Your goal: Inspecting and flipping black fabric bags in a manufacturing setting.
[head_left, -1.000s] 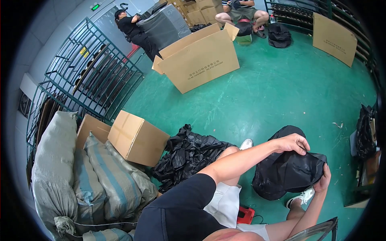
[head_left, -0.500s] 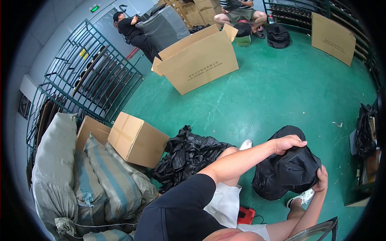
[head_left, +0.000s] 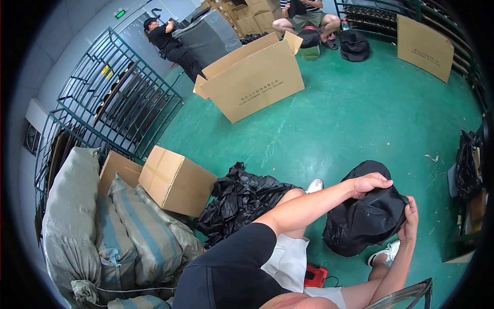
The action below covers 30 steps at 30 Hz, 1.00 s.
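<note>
A limp piece of black cloth (head_left: 365,221), shaped somewhat like a bag, hangs in front of me at the lower right, over the green floor. My left hand (head_left: 369,185) pinches its upper edge with the thumb lying along the top. On its right side my right hand (head_left: 409,219) grips the rim with curled fingers. The fabric is drawn between both hands, and its lower part sags in folds. Left of my knee lies a crumpled heap of similar black cloth (head_left: 242,201).
Stuffed woven sacks (head_left: 72,216) and a closed carton (head_left: 176,180) stand at my left. An open carton (head_left: 262,82) sits farther ahead. A red case (head_left: 315,276) lies by my legs. Green racks (head_left: 118,98) line the left wall. Two people work at the back.
My right hand has moved up slightly along the cloth's right edge, bringing that edge nearer my left hand. My left hand stays in place.
</note>
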Available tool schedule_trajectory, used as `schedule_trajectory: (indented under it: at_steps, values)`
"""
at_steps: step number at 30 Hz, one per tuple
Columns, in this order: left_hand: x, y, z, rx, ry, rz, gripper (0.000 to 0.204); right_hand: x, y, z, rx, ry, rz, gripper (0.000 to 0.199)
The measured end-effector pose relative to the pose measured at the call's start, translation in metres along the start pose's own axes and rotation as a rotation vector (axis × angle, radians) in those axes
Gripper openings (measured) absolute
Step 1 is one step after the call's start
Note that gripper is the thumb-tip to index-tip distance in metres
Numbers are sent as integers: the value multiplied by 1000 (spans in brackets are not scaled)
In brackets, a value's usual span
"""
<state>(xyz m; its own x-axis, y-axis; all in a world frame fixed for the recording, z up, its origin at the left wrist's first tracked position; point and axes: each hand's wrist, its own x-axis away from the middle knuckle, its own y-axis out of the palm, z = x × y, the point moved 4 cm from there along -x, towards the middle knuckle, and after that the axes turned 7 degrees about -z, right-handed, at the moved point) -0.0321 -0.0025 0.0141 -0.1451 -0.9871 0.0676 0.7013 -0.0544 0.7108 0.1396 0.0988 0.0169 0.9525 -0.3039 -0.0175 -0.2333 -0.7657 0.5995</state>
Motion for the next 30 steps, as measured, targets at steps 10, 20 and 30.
schedule_trajectory:
  at_steps: [10,20,30]
  values:
    - [1,4,2,-29,27,-121,22,7,-25,-1,-60,-17,128,29]
    - [5,6,8,66,108,-224,25,19,9,6,-107,273,-271,75]
    - [7,8,9,168,87,-132,26,22,-30,27,-205,74,4,78]
